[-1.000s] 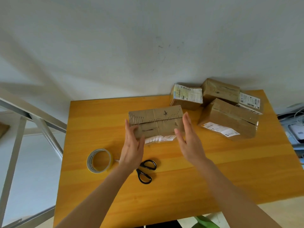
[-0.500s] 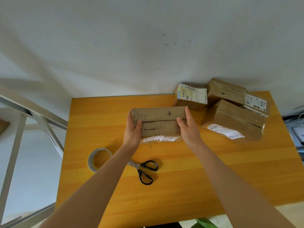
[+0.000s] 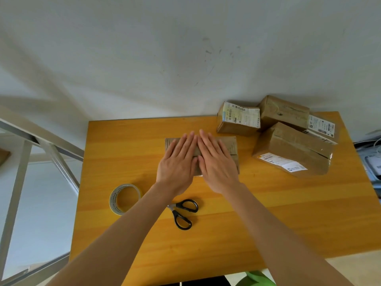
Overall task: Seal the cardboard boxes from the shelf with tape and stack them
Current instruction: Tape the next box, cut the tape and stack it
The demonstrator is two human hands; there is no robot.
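Under both flat hands (image 3: 198, 159), box (image 3: 231, 145).

Both hands (image 3: 198, 162) hide the box's (image 3: 231, 145) seam (labels unreadable).

- My brown box (image 3: 229, 145) lies flat mid-table, flaps down.
- Three more boxes (image 3: 292, 145) bunched far right, labels showing.
- Tape roll (image 3: 123, 198) sits near-left, beside black scissors (image 3: 183, 213).

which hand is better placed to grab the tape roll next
Probably the left hand. It lies flat on the brown cardboard box on the side of the clear tape roll, which lies on the orange wooden table. The right hand would have to cross over.
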